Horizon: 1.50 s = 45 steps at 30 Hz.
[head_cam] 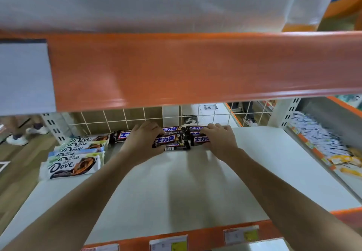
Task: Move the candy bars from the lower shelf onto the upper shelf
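Note:
Several dark brown candy bars (170,139) with blue-and-white lettering lie in a cluster at the back of the white lower shelf (176,188). My left hand (144,140) curls its fingers round the bars at the left and middle of the cluster. My right hand (220,140) grips the bar at the right end (197,139). Both arms reach in under the orange front edge of the upper shelf (195,68). The upper shelf's top surface (156,2) looks white and blurred.
A stack of white Dove chocolate packs (72,164) lies at the shelf's left. A wire grid (125,117) backs the shelf. Price tags (168,243) line the orange front rail. Another shelf with small white packets (317,137) stands to the right. Someone's shoes (17,139) show far left.

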Available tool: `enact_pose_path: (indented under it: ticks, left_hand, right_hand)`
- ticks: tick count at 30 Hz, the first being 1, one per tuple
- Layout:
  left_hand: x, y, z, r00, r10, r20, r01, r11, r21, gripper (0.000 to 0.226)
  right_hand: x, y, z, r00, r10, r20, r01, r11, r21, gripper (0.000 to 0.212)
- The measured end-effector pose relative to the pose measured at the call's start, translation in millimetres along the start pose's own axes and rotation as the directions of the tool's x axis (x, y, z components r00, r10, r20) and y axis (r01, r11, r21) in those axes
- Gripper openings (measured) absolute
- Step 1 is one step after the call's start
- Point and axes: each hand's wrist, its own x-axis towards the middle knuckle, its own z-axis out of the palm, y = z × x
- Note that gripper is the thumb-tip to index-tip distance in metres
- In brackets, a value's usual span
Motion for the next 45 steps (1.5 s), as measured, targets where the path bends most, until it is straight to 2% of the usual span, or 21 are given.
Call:
enact_pose_path:
  ticks: [10,24,28,31,37,45]
  left_hand:
    - [17.0,-2.6,14.7,0.999,0.015,0.028,-0.015,0.999,-0.028,0.033]
    - [12.1,-10.0,17.4,0.999,-0.017,0.035,0.018,1.000,-0.022,0.038]
    - [13.5,-6.4,19.5,0.999,-0.023,0.045,0.024,1.000,-0.020,0.038]
    - [19.9,5.6,23.5,1.000,-0.008,0.026,0.008,1.000,-0.010,0.038]
    - [39.7,38.0,38.2,0.996,0.084,-0.017,-0.084,0.996,-0.009,0.039]
    - [54.3,64.3,55.0,0.990,0.144,-0.007,-0.144,0.990,0.013,0.040]
  right_hand:
    - [10.3,1.5,7.0,1.000,0.029,0.001,-0.029,0.998,0.056,0.039]
    - [10.3,-6.0,1.8,1.000,-0.017,0.007,0.016,0.998,0.056,0.045]
    - [2.5,-1.4,0.0,0.999,-0.004,-0.038,0.007,0.997,0.077,0.035]
    - [-8.5,6.8,-1.1,0.997,0.030,-0.073,-0.024,0.996,0.082,0.027]
    - [-36.2,35.9,-1.8,0.992,0.121,-0.044,-0.118,0.991,0.068,0.030]
    - [-57.7,57.0,-0.5,0.978,0.188,-0.089,-0.181,0.980,0.080,0.027]
